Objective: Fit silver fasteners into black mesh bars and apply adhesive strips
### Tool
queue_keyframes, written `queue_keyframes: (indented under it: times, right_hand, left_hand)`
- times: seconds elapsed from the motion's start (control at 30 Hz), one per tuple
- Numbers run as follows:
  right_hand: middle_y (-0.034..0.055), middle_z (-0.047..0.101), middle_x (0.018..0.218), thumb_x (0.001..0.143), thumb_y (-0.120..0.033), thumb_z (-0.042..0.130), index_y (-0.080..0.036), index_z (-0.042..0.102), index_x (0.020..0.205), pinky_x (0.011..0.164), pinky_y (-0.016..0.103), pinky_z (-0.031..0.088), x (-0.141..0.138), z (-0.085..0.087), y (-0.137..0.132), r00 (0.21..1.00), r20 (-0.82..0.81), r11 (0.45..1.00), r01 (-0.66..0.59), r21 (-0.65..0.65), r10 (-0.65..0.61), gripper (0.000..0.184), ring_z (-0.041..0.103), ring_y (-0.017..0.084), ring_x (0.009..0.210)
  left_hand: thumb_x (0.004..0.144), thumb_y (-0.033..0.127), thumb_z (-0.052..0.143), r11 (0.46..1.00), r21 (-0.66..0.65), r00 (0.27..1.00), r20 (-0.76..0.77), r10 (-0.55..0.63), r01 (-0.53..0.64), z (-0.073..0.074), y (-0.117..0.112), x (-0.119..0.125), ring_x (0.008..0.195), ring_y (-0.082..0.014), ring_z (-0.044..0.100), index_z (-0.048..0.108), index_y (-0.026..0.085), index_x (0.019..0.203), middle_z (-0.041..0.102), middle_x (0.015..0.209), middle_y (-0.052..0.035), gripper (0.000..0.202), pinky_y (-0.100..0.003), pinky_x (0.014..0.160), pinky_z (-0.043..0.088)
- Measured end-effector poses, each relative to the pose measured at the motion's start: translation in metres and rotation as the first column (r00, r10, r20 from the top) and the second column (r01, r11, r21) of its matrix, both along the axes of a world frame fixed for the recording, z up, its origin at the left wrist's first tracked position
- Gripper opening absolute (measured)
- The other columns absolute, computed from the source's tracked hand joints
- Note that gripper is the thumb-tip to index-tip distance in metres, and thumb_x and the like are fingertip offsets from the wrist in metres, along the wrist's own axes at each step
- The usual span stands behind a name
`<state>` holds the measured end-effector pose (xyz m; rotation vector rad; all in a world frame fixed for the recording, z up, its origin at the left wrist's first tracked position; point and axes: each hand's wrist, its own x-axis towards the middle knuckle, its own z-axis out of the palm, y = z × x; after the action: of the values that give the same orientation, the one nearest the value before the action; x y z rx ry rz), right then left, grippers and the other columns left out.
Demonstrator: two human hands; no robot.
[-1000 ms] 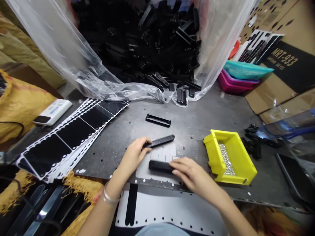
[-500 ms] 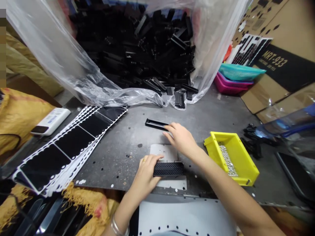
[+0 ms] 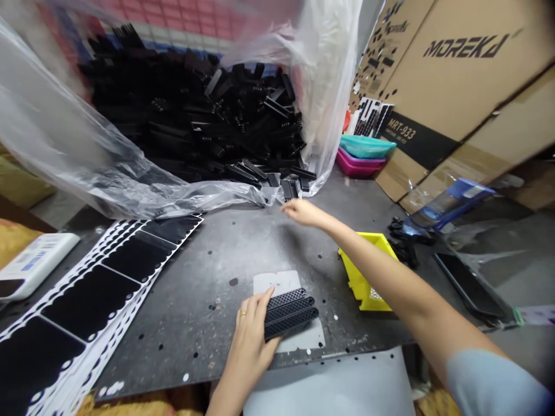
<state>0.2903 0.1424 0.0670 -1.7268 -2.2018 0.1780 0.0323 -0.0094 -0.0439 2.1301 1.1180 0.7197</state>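
My left hand (image 3: 251, 326) grips a row of black textured plastic strips (image 3: 290, 312), three of them side by side, at their left ends. They rest over a whitish plate (image 3: 276, 282) near the table's front edge. My right hand (image 3: 301, 212) is stretched forward to the mouth of a clear plastic bag (image 3: 208, 196), just below a black slotted piece (image 3: 290, 189) at the bag's lip. Its fingers are bent and blurred, and whether they touch anything is unclear. Inside the bag lies a heap of similar black pieces (image 3: 186, 127).
A yellow bin (image 3: 353, 283) with small shiny metal pieces stands partly behind my right forearm. Black-and-white printed sheets (image 3: 125, 254) are stacked at left beside a white device (image 3: 39, 263). On the right are a phone (image 3: 470, 286), pink and teal trays (image 3: 359, 164) and cardboard boxes (image 3: 433, 104).
The open black piece under my right hand has left the table's middle, and my left hand's group now shows three strips. My right hand has moved forward to the bag. The view has shifted right.
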Motion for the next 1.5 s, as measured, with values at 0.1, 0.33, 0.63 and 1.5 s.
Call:
queue_keyframes:
  times: [0.1, 0.33, 0.63, 1.5]
  right_hand:
    - [0.0095, 0.062, 0.135, 0.101, -0.042, 0.063, -0.015, 0.06, 0.133, 0.098, 0.046, 0.057, -0.003, 0.004, 0.061, 0.996, 0.001, 0.994, 0.094, -0.058, -0.094, 0.042, 0.066, 0.024, 0.112]
    - [0.0099, 0.064, 0.133, 0.1, -0.039, 0.066, -0.018, 0.062, 0.131, 0.095, 0.047, 0.058, 0.007, -0.012, 0.066, 0.995, -0.007, 0.967, 0.093, -0.237, -0.097, 0.038, 0.066, 0.024, 0.113]
    - [0.006, 0.072, 0.134, 0.087, -0.011, 0.062, -0.026, 0.07, 0.13, 0.103, 0.042, 0.058, 0.005, -0.034, -0.086, 0.931, -0.314, 0.895, -0.291, -0.338, 0.185, 0.047, 0.07, 0.023, 0.119]
    - [0.0117, 0.07, 0.114, 0.096, -0.034, 0.069, -0.023, 0.076, 0.113, 0.096, 0.048, 0.052, 0.011, -0.047, -0.095, 0.993, -0.101, 0.972, -0.088, -0.217, 0.067, 0.022, 0.063, 0.031, 0.109]
  left_hand:
    - [0.085, 0.01, 0.066, 1.0, 0.008, 1.0, 0.002, 0.009, -0.009, 0.003, -0.001, 0.0, 0.133, -0.034, 0.051, 0.023, 0.038, 0.161, 0.052, 0.146, -0.0117, 0.092, -0.055, 0.112, 0.043]
    - [0.086, 0.013, 0.069, 1.0, -0.013, 1.0, -0.009, 0.024, -0.024, 0.005, -0.003, 0.002, 0.136, -0.0368, 0.049, 0.012, 0.039, 0.164, 0.046, 0.149, -0.0147, 0.1, -0.061, 0.113, 0.041]
    - [0.083, 0.048, 0.08, 0.966, -0.21, 0.948, 0.249, 0.2, -0.148, 0.01, 0.004, -0.003, 0.147, -0.0373, 0.042, 0.004, 0.032, 0.166, 0.026, 0.163, -0.0184, 0.114, -0.059, 0.119, 0.04]
    - [0.064, 0.048, 0.093, 0.982, -0.188, 0.994, -0.093, -0.05, 0.032, 0.048, 0.025, -0.005, 0.14, -0.0386, 0.045, 0.036, 0.027, 0.159, 0.052, 0.15, -0.0148, 0.113, -0.061, 0.118, 0.036]
